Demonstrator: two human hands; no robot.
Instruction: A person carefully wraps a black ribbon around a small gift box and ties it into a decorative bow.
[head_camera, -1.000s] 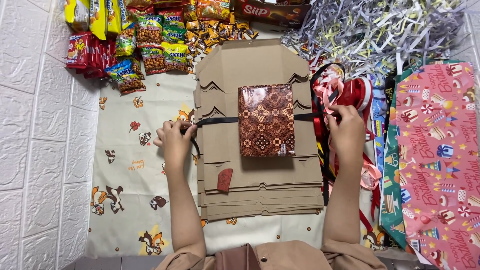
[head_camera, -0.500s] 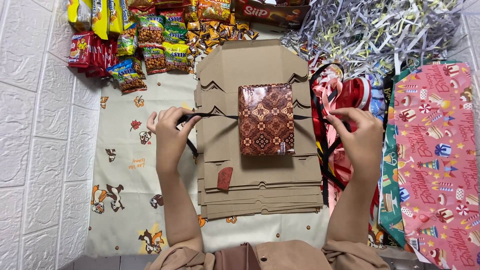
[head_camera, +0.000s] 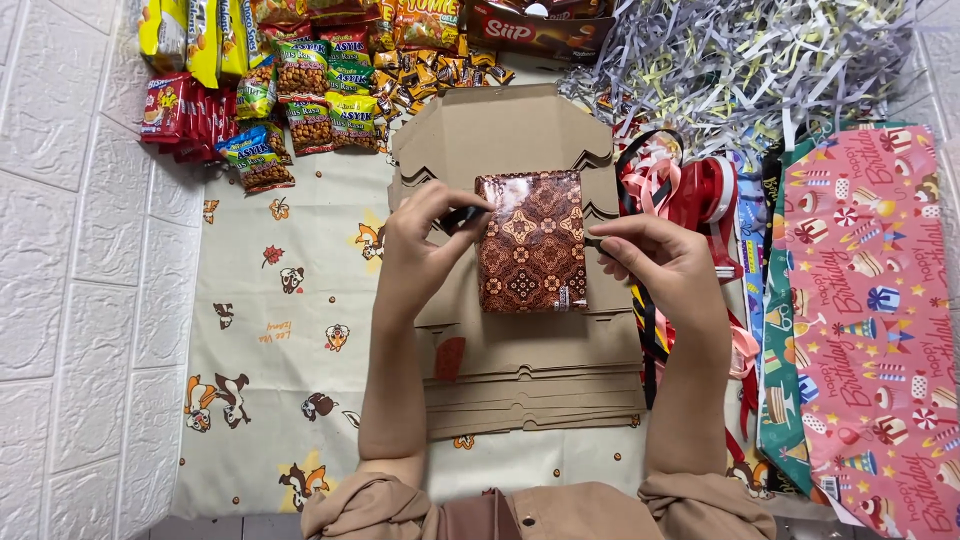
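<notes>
Patterned brown box lies on the flat cardboard stack; left hand and right hand each pinch a black ribbon end beside it, ribbon not yet tied.

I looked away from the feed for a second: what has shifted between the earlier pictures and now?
Both hands drew inward. The left hand and right hand, earlier spread wide with the black ribbon stretched across the brown patterned box, now sit at the box's left and right edges, each pinching a ribbon end. No ribbon shows across the top now. The box, the flat cardboard stack and the snack packets stayed put.
</notes>
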